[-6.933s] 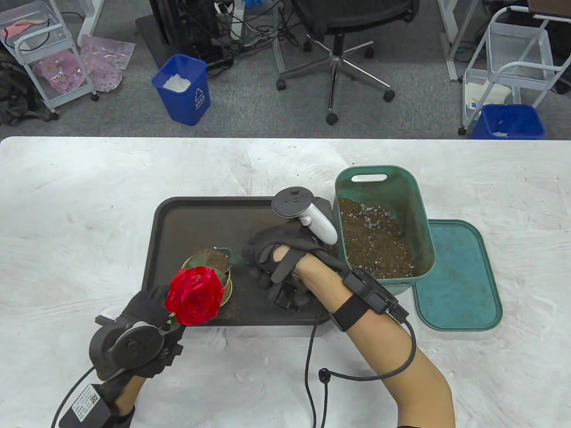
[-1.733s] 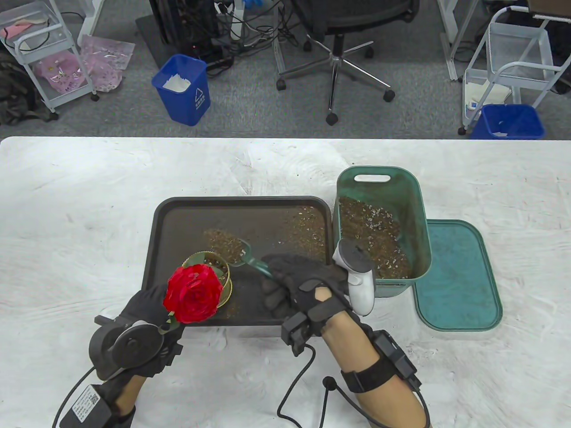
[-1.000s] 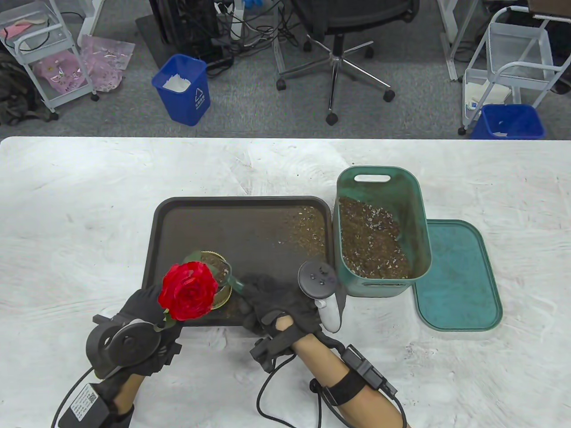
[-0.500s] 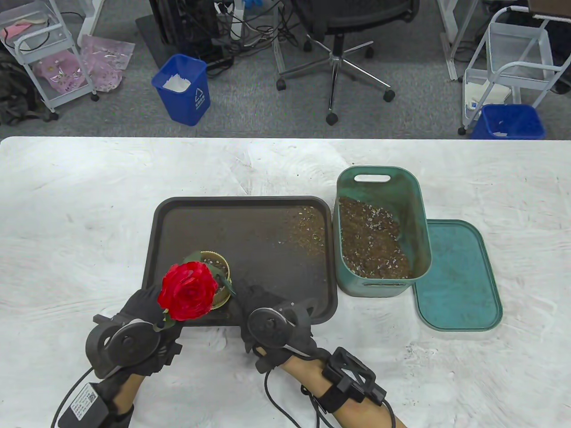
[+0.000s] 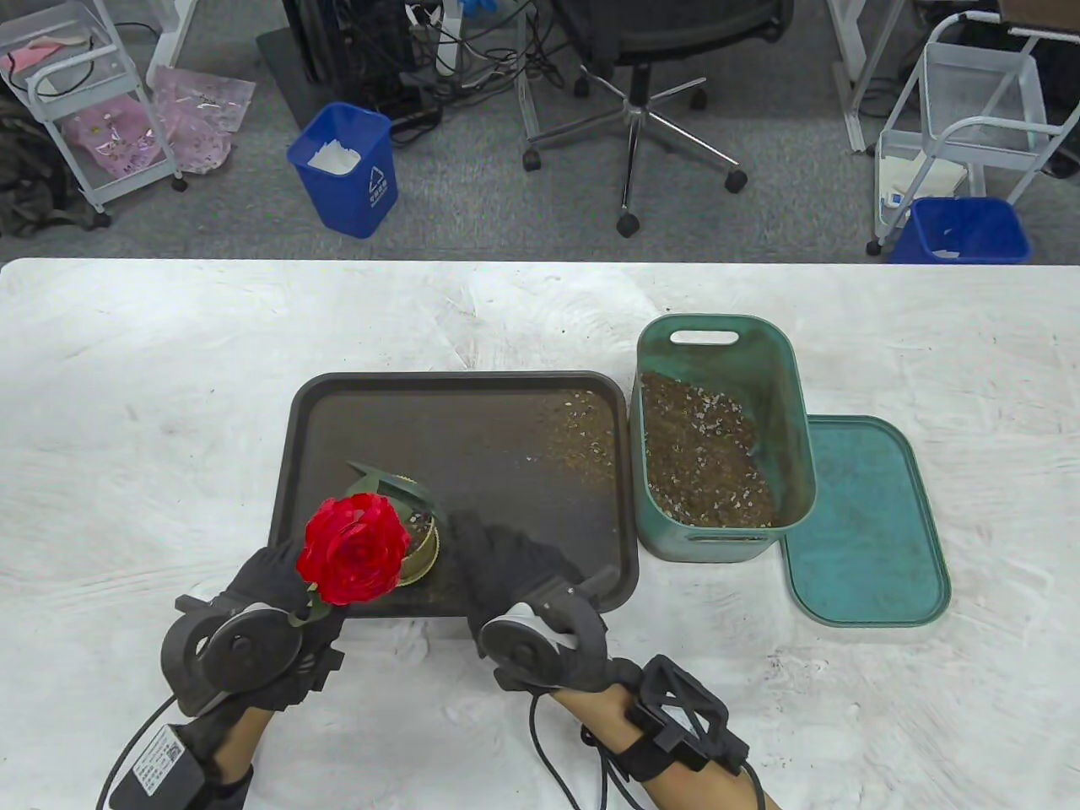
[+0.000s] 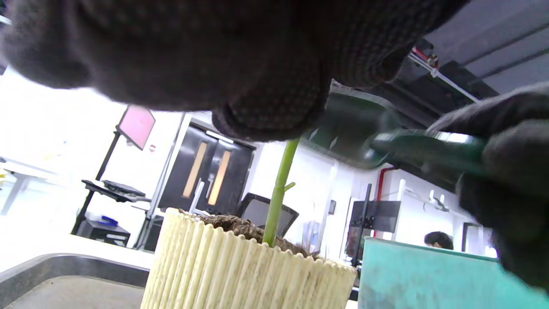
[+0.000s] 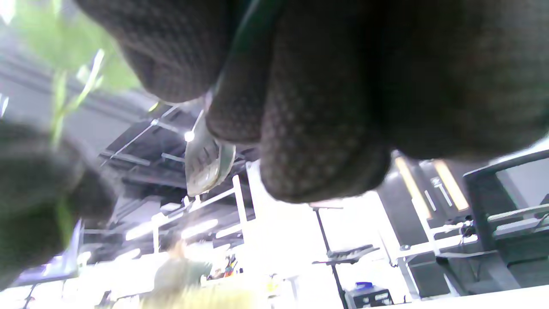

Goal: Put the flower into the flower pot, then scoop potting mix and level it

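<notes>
Flower pot [image 5: 419, 540] half hidden under red bloom [image 5: 354, 550]. Scoop [image 6: 422, 148] blurred; its handle buried in right hand [image 5: 506, 565]. Pot base cut off.

Red flower [image 5: 354, 549] upright in soil-filled ribbed pot [image 6: 240, 270].

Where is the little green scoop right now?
In the table view the green scoop is over the flower pot, at the tray's near left, just behind the red flower. The right hand grips its handle.
</notes>
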Action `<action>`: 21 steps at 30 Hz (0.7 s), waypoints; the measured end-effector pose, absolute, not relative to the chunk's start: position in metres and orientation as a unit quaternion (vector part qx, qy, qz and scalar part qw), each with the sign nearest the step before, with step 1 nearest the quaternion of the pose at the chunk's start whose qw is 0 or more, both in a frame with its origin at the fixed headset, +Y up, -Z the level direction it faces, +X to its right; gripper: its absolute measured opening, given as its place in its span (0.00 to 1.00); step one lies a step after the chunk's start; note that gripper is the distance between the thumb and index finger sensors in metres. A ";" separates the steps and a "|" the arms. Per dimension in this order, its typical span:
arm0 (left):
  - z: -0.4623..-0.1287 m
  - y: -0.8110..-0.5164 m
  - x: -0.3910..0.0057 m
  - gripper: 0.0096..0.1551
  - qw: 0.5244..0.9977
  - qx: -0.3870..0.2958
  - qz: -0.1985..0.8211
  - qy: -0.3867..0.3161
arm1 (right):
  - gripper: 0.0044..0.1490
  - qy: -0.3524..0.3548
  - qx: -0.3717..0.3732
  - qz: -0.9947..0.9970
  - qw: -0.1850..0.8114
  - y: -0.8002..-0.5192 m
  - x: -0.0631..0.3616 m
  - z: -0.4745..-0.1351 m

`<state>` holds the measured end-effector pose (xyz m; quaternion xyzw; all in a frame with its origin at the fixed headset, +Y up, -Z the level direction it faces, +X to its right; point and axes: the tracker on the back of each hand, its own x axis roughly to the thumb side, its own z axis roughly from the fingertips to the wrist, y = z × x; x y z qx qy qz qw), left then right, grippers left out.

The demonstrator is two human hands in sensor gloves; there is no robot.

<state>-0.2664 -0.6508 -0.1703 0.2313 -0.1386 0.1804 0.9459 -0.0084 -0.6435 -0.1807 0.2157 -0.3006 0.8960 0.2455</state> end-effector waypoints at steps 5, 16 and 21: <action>-0.170 -0.650 -0.265 0.24 0.947 0.232 0.172 -0.142 | 0.32 -0.299 0.155 0.928 0.159 -0.586 0.055 -0.189; -0.170 -0.651 -0.265 0.24 0.947 0.232 0.174 -0.140 | 0.30 0.045 -0.038 0.993 -0.101 -0.590 0.160 -0.323; -0.170 -0.651 -0.266 0.24 0.947 0.232 0.176 -0.134 | 0.30 0.044 -0.042 0.990 -0.130 -0.623 0.147 -0.364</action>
